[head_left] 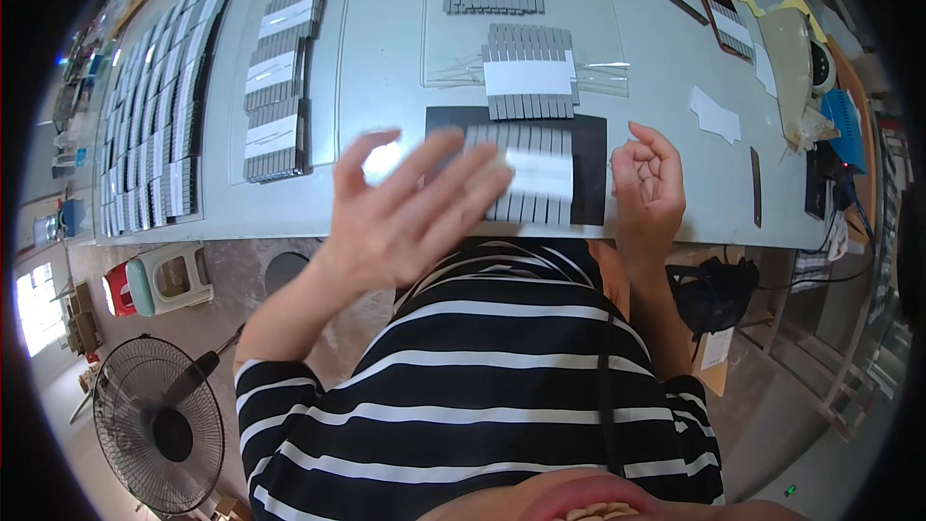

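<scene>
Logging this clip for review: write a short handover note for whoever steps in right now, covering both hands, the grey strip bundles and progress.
Left hand: open, fingers spread, blurred, over the left end of the nearest bundle; contact unclear.
Right hand: loosely curled, empty, beside the black mat.
That bundle of grey strips with a white band lies on the mat.
Done: two banded bundles lie farther back, many more in rows on the left.
Left: cannot tell.
</scene>
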{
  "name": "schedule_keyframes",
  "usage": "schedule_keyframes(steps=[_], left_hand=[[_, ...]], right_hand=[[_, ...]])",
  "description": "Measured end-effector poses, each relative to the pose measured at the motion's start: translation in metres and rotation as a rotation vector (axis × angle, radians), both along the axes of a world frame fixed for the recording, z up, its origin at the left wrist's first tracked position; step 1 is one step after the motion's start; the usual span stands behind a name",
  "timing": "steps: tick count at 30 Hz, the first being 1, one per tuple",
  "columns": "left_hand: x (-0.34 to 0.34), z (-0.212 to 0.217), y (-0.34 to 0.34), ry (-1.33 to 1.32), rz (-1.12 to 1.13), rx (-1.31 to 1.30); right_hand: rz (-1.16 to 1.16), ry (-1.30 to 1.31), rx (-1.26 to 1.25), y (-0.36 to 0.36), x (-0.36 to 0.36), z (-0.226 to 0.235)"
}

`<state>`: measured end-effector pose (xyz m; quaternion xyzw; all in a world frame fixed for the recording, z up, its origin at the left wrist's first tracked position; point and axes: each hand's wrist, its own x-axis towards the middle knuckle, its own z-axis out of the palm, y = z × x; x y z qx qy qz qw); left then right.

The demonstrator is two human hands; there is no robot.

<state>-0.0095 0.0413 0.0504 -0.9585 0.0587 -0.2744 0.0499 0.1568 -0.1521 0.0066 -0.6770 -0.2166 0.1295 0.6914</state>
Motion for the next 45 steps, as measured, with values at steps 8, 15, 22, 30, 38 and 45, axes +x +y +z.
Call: schedule_keyframes(steps=[8, 15, 22, 30, 38, 45], left_hand=[[0.120, 0.007, 0.100, -0.095, 0.039, 0.343], [0.156, -0.021, 0.125, -0.073, 0.020, 0.360], [0.141, -0.004, 0.118, -0.098, -0.295, -0.177], [0.062, 0.003, 0.075, 0.200, 0.039, -0.130], [0.068, -0.013, 0.072, 0.170, 0.043, -0.217], [0.048, -0.008, 0.052, 0.200, 0.024, -0.292]], right_hand=[[-0.015, -0.074, 0.051, -0.001, -0.004, -0.008], [-0.003, -0.126, 0.063, -0.002, -0.003, -0.011], [0.015, -0.087, -0.018, -0.005, 0.001, -0.006], [0.097, -0.954, -0.440, 0.009, 0.062, 0.020], [0.173, -1.053, -0.589, 0.026, 0.086, 0.021], [0.215, -1.021, -0.515, 0.006, 0.059, 0.030]])
